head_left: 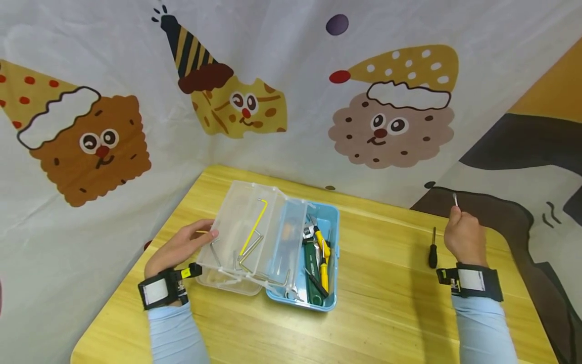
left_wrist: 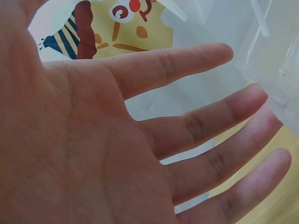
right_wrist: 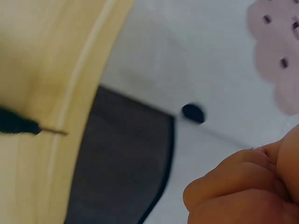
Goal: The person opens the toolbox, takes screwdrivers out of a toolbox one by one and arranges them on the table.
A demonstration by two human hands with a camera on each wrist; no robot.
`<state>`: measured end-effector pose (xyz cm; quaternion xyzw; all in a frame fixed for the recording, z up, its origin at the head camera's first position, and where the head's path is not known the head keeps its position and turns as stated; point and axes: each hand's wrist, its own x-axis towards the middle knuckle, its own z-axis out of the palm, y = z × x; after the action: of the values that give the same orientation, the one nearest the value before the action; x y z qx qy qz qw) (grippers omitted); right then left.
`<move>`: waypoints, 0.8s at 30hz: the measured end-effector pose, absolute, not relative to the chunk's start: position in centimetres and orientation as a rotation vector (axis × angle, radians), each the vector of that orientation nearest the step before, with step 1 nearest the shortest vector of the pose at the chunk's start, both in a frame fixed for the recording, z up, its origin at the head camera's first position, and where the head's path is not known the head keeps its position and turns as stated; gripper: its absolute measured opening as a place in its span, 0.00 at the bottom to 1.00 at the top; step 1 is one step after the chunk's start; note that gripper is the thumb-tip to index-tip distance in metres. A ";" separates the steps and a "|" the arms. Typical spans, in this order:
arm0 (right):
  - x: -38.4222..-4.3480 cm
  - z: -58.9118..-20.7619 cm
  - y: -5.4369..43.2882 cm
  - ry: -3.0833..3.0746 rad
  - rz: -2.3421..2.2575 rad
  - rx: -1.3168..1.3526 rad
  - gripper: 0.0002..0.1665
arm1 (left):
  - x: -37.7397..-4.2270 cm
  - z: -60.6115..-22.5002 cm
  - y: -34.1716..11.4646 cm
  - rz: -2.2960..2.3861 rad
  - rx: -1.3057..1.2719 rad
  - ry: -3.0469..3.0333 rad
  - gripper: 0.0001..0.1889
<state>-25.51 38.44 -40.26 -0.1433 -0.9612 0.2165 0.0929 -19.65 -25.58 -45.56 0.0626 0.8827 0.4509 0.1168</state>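
A blue toolbox [head_left: 337, 237] stands open on the table, its clear plastic tray lid [head_left: 229, 202] folded out to the left. Several hex keys [head_left: 251, 253] and a yellow hex key [head_left: 255, 227] show in the clear part. My left hand [head_left: 184, 245] is at the lid's left edge, fingers spread and nearly straight, fingertips [left_wrist: 254, 95] right at the plastic. Over the table's right side, my raised right hand [head_left: 465, 237] grips a slim silver tool [head_left: 455, 199]; only its tip sticks up and the fist hides the rest. A black-handled screwdriver [head_left: 433, 255] lies left of that hand.
Inside the blue box lie yellow-handled tools [head_left: 324, 268], a long green tool [head_left: 311, 268] and an adjustable wrench [head_left: 308, 231]. A white cloth with cartoon prints [head_left: 295, 167] hangs behind the wooden table [head_left: 373, 313], along its back and sides.
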 end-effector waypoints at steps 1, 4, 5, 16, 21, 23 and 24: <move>-25.5 -40.6 39.1 -2.867 0.639 -0.447 0.40 | -19.6 -45.5 -25.6 1.319 0.184 2.586 0.34; -25.5 -41.3 40.6 -2.903 0.604 -0.497 0.42 | -19.7 -45.5 -25.6 1.319 0.187 2.587 0.34; -25.5 -41.4 41.0 -2.917 0.587 -0.509 0.43 | -19.7 -45.5 -25.5 1.321 0.191 2.586 0.33; -25.8 -45.0 44.9 -3.122 0.566 -0.659 0.46 | -19.7 -45.5 -25.5 1.317 0.179 2.585 0.33; -25.9 -47.0 46.0 -3.193 0.628 -0.785 0.37 | -19.6 -45.5 -25.4 1.315 0.173 2.582 0.33; -26.0 -47.6 46.2 -3.207 0.652 -0.796 0.34 | -19.6 -45.5 -25.4 1.317 0.170 2.579 0.33; -26.1 -47.8 46.2 -3.211 0.665 -0.794 0.33 | -19.6 -45.5 -25.4 1.319 0.171 2.578 0.33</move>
<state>-26.08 46.22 -47.83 -0.2337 -0.9454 0.1957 -0.1157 -19.63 -25.43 -45.47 0.0586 0.8824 0.4512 0.1199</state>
